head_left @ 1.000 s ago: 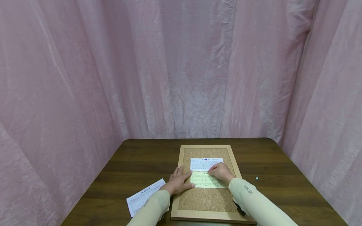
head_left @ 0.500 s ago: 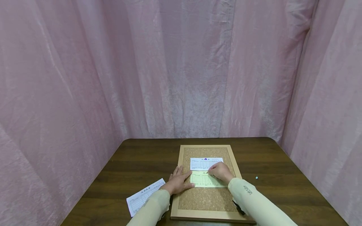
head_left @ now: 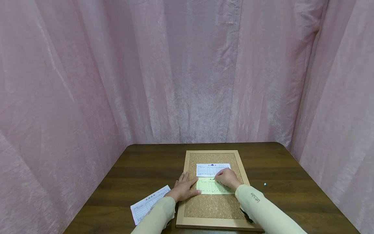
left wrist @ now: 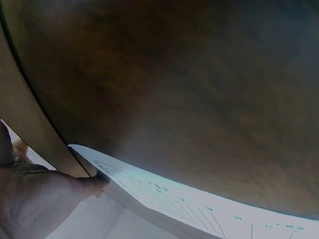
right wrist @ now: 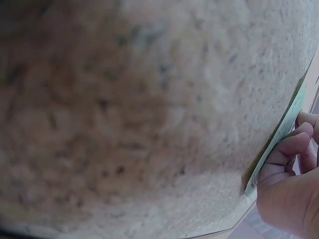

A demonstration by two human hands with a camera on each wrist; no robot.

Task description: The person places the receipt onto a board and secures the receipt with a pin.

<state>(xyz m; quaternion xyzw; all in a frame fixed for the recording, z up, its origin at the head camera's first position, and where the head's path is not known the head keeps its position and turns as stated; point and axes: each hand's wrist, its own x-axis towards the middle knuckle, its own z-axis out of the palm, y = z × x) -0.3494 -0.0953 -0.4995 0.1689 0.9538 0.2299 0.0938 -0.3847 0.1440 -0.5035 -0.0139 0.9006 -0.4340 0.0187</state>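
Observation:
A cork board [head_left: 214, 208] in a wooden frame lies on the dark table [head_left: 146, 165]. A white slip [head_left: 212, 170] sits near its top under a purple pin [head_left: 212, 164]. Just below lies a pale yellow slip [head_left: 209, 187]. My left hand [head_left: 184, 189] lies flat, its straight fingers pressing the yellow slip's left edge. My right hand [head_left: 227, 178] is curled at the slip's top edge, fingertips pinching what looks like a small pin, mostly hidden. In the right wrist view curled fingers [right wrist: 291, 149] touch the slip's edge [right wrist: 284, 132] on the cork [right wrist: 149, 124].
Another white slip [head_left: 147, 203] lies on the table left of the board, beside my left sleeve; the left wrist view shows it [left wrist: 199, 206] next to the frame [left wrist: 25, 124]. A small pale pin [head_left: 265, 184] lies right of the board. Pink curtains [head_left: 187, 71] enclose the table.

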